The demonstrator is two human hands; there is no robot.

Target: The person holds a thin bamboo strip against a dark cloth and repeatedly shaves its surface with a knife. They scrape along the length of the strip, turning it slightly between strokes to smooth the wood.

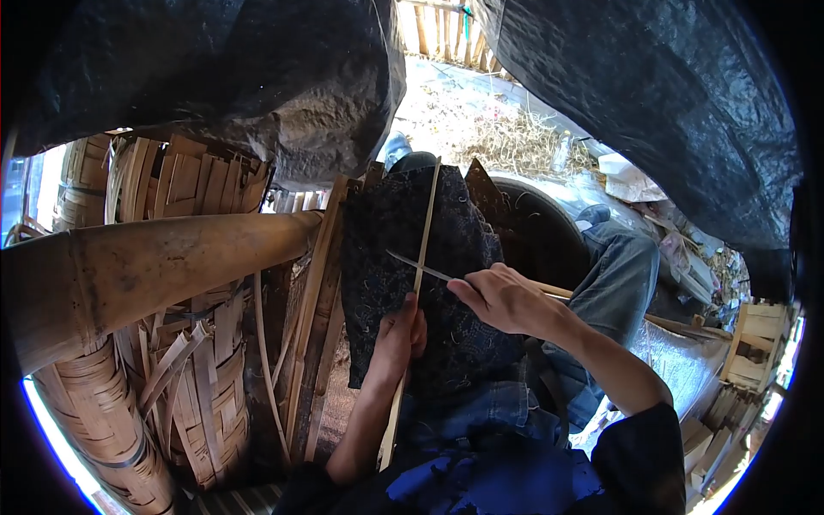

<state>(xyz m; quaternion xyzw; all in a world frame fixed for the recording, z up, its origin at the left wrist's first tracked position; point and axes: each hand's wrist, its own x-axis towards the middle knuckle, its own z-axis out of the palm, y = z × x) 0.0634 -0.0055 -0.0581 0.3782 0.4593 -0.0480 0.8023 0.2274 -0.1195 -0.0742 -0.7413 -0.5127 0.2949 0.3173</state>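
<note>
My left hand (398,340) is closed around a long, thin bamboo strip (428,215), which runs from near my body up past my knees. In my closed right hand (506,298) is a knife (410,261) with a narrow, pointed blade. The blade lies across the strip, a little above my left fingers, its tip pointing left. Behind the right wrist a pale wooden rod (552,290) sticks out, roughly in line with the blade. Under both hands a dark patterned cloth (378,249) covers my lap, with fine shavings scattered over it.
A thick bamboo pole (172,262) crosses on the left, close to my left arm. Woven bamboo baskets (112,412) stand below and behind it. Black plastic sheeting (635,94) hangs overhead. A dark round tub (545,232) sits beside my jeans-clad leg (614,275). Straw (524,142) litters the ground ahead.
</note>
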